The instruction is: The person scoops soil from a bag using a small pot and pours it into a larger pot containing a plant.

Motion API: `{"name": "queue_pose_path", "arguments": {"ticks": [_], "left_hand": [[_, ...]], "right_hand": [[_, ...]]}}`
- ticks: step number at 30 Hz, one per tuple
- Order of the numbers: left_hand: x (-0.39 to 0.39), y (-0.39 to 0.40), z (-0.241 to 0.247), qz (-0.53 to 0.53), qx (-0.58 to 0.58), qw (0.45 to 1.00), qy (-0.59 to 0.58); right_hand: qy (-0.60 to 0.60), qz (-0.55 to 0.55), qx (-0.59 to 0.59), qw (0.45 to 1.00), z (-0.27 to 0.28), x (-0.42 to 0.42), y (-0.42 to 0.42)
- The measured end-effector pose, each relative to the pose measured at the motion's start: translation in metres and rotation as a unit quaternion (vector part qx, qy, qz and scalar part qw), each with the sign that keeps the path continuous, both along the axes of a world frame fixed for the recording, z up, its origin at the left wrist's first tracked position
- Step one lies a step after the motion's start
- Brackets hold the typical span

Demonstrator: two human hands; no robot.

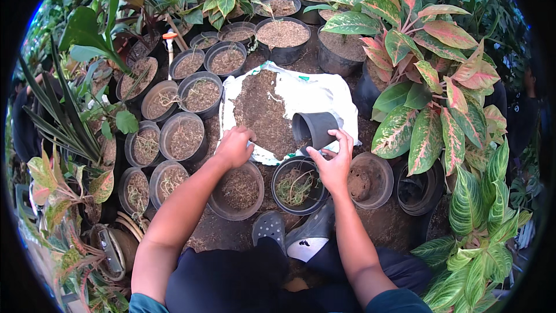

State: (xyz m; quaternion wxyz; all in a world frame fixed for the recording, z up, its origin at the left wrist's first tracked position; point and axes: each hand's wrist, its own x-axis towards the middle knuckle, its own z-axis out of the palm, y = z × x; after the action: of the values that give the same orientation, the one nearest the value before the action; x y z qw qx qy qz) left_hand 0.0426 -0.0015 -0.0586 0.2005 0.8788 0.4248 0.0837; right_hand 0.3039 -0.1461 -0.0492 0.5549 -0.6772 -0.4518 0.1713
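My left hand [236, 147] is at the lower left edge of a white plastic sack [321, 91], which has brown potting soil [263, 115] spread on its left part. What its fingers grip is not clear. My right hand [334, 156] holds a black plastic plant pot [323, 128] tilted on its side on the sack, its mouth facing left, with a little soil at the rim. Just below, a black pot holds thin green plant cuttings [295, 187]. A pot of soil [239, 189] stands below my left hand, and a pot with a clump of soil [359, 184] lies right of my right wrist.
Several pots with soil and wilted sprigs [182, 136] stand at the left. Larger soil-filled pots [282, 33] stand beyond the sack. A pink-green aglaonema [451, 113] leans in from the right, near stacked black pots [419, 191]. People stand at both far edges, partly hidden.
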Motion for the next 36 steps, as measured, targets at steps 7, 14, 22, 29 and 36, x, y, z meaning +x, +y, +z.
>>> {"name": "queue_pose_path", "arguments": {"ticks": [7, 14, 22, 29, 36], "left_hand": [[0.009, 0.005, -0.026, 0.013, -0.074, 0.997, -0.007], [0.006, 0.0, -0.026, 0.028, -0.103, 0.994, -0.018], [0.013, 0.003, -0.025, 0.034, -0.122, 0.992, -0.014], [0.004, 0.01, -0.03, 0.059, -0.111, 0.992, -0.019], [0.008, 0.014, -0.023, 0.087, -0.176, 0.98, 0.01]], "right_hand": [[-0.017, -0.064, -0.054, 0.996, -0.04, 0.037, 0.071], [-0.034, -0.086, -0.102, 0.991, -0.102, 0.033, 0.089], [-0.084, -0.008, -0.176, 0.981, -0.088, 0.033, 0.088], [-0.079, 0.149, -0.267, 0.949, -0.05, -0.004, 0.095], [-0.171, 0.129, -0.132, 0.968, -0.02, -0.015, 0.076]]}}
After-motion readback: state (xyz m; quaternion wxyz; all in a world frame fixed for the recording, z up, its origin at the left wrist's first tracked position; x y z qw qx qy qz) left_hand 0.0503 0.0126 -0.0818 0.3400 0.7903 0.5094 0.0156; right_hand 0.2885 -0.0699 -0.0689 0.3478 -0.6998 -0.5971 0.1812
